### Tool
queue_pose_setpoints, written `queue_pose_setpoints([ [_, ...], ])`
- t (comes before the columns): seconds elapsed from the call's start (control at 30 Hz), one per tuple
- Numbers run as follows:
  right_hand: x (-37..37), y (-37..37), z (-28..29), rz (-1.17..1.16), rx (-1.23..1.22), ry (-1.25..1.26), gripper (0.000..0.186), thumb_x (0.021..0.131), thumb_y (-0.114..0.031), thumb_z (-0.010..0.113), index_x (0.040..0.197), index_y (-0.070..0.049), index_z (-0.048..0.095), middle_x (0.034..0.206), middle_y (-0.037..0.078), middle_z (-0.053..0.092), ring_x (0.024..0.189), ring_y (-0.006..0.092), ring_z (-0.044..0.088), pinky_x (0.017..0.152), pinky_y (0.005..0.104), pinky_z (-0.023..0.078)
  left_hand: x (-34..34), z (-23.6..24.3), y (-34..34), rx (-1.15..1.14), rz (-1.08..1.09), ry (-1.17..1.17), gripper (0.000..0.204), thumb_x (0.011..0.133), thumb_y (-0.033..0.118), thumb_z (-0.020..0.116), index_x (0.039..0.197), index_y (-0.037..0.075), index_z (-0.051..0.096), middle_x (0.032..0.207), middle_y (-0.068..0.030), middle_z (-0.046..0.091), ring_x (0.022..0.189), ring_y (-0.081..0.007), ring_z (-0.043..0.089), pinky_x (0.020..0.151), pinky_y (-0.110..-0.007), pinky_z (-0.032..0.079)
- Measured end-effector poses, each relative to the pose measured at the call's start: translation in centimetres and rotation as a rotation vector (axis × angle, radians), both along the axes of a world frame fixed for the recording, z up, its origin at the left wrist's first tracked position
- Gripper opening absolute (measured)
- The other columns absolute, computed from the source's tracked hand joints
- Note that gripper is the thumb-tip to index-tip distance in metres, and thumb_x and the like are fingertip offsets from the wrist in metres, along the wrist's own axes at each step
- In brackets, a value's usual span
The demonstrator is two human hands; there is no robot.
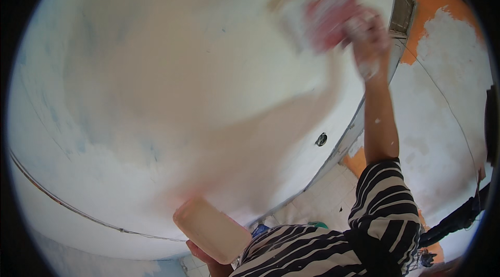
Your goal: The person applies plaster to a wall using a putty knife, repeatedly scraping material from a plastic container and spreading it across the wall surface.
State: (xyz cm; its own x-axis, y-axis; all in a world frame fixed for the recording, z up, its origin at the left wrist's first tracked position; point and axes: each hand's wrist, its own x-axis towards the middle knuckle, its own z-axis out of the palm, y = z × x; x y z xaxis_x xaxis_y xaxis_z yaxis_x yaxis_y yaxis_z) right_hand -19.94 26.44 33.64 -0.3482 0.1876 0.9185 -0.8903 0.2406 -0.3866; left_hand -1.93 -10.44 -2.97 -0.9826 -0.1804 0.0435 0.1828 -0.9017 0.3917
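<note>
Two-handed hold at the wall (156, 68)

My right fingers (360, 26) grasp a blurred red tool (328, 20) high up, contact unclear from here; my left fingers (196, 251) clasp a pale tub (183, 210) low, presumably for steadiness and easy reach.

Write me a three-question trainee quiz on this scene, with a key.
1. What shape is the pale container held in the left hand?
2. True or false: the round dark opening in the wall appears to the right of the container in the picture.
3. The blurred tool in the right hand is mainly: A) green, B) reddish pink, C) black.

Key: 1. Roughly rectangular, with rounded corners; 2. True; 3. B.
</note>
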Motion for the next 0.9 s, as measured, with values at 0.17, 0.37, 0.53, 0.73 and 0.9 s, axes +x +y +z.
queue_pose_setpoints([
  [0.17,-2.2,1.0,2.0,0.017,0.010,0.079,0.021,0.092,-0.005,0.060,0.112,-0.001,0.055,0.090,0.006,0.065,0.072,0.0093,0.057,0.055,0.0236,0.045,0.3,-2.0,-1.6,0.064,0.079,-0.037,0.077,0.087,0.056,0.039,0.143,0.003,0.032,0.132,-0.0219,0.047,0.111,-0.0376,0.053,0.093,-0.051,0.046],
  [0.37,-0.2,-1.8,-1.5,-0.169,0.064,0.132,0.020,0.091,-0.008,0.060,0.110,-0.001,0.058,0.090,0.005,0.064,0.072,0.0086,0.057,0.065,0.0247,0.047,1.4,-2.8,-2.2,0.037,0.100,-0.054,0.078,0.086,0.057,0.040,0.142,0.003,0.033,0.131,-0.0206,0.047,0.112,-0.0364,0.052,0.093,-0.050,0.046],
  [0.53,-0.8,-2.9,-1.5,-0.025,-0.090,0.003,0.019,0.093,-0.009,0.059,0.110,0.001,0.057,0.085,0.006,0.063,0.065,0.0083,0.055,0.058,0.0233,0.046,1.4,-1.8,-2.0,0.039,0.100,-0.042,0.078,0.085,0.058,0.042,0.141,0.004,0.034,0.130,-0.0193,0.048,0.112,-0.0357,0.052,0.091,-0.051,0.047],
  [0.73,-0.1,-1.0,0.2,-0.146,-0.231,0.162,0.023,0.091,-0.005,0.061,0.111,0.004,0.055,0.084,0.006,0.062,0.063,0.0104,0.056,0.052,0.0237,0.044,1.3,-0.6,-1.8,0.027,0.083,0.017,0.079,0.084,0.059,0.044,0.141,0.004,0.034,0.130,-0.0179,0.048,0.112,-0.0350,0.052,0.088,-0.052,0.048],
  [0.9,0.9,-7.0,-4.9,0.122,0.172,-0.068,0.024,0.091,-0.008,0.061,0.113,0.000,0.056,0.091,0.006,0.064,0.072,0.0098,0.060,0.060,0.0234,0.050,1.0,-0.1,-1.9,0.048,0.076,0.046,0.083,0.083,0.060,0.046,0.144,0.006,0.029,0.132,-0.0188,0.045,0.112,-0.0360,0.052,0.086,-0.053,0.049],
])
